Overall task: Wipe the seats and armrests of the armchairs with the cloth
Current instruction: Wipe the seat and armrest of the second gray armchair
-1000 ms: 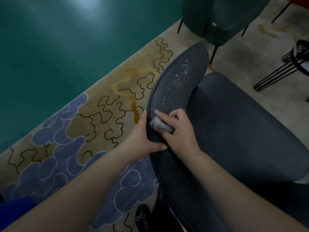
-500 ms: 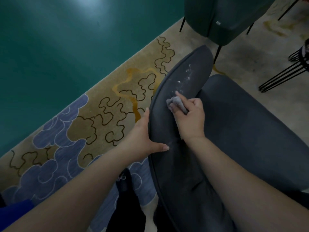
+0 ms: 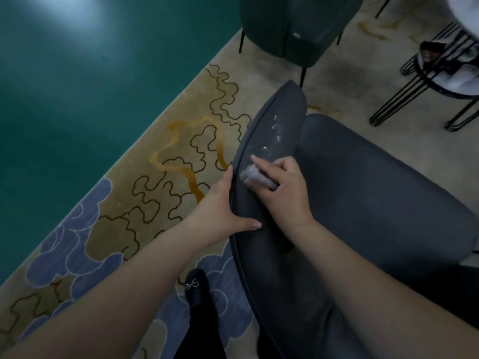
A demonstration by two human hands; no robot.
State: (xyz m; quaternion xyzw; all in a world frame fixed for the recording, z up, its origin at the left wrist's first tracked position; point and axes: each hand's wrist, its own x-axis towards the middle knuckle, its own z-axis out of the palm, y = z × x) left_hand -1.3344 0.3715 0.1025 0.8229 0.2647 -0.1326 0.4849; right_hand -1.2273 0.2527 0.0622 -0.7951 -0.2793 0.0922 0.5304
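Grey upholstery fills most of what I see: a dark grey armchair [image 3: 375, 203] w/ its armrest [image 3: 272, 141] running up the middle of the view and the seat [image 3: 388, 216] spreading off to the right. My right hand [image 3: 282, 193] is on top of the armrest, fingers curled round a small balled-up grey cloth [image 3: 255, 177], index finger stretched fwd along the fabric. Cloth is pressed against the armrest surface, abt halfway along what I can see of it. Just beyond the cloth, toward the far tip of the armrest, whitish smears [image 3: 274, 133] show on the fabric. My left hand [image 3: 220, 206] clasps the armrest's outer edge, thumb lying across the top, fingers wrapped down the outside; can't see their tips.

Under the chair is a rug [image 3: 155, 190], tan w/ dark squiggly outlines, an orange streak and blue cloud shapes nearer me. A teal floor [image 3: 90, 86] lies left of the rug edge. A black shoe [image 3: 197, 288] w/ a small sparkly bow sits on the rug btwn my forearms. At the top, a green chair [image 3: 290, 24] on thin black legs stands well apart from the grey one. Top right, a black wire-frame stand [image 3: 427, 81] holds something white; can't make out what.
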